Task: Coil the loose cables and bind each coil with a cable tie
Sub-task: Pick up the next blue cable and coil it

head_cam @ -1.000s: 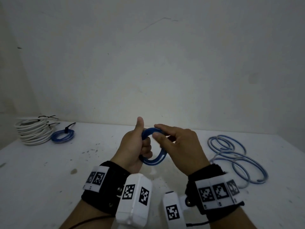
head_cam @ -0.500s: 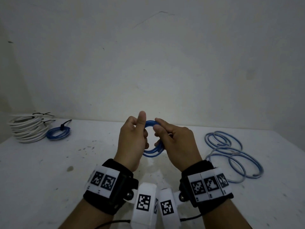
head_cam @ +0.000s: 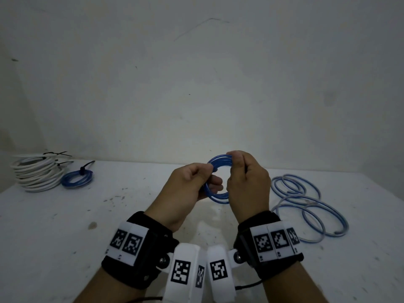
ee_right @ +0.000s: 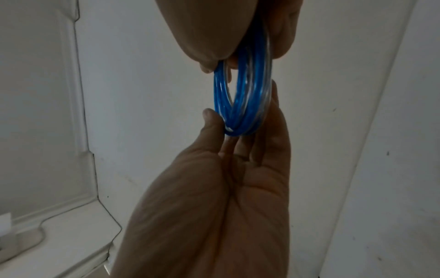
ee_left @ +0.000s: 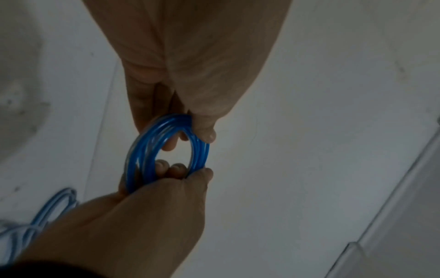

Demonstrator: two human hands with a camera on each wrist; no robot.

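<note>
Both hands hold a small blue cable coil (head_cam: pixel 216 178) above the worktop (head_cam: pixel 109 215): left hand (head_cam: pixel 190 184) and right hand (head_cam: pixel 247 184) (fingers curled) pinch opposite sides.

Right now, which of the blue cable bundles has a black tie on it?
The small blue cable coil at far left beside the white cable stack. The one in the hands and the loose blue loops at right show none.
</note>
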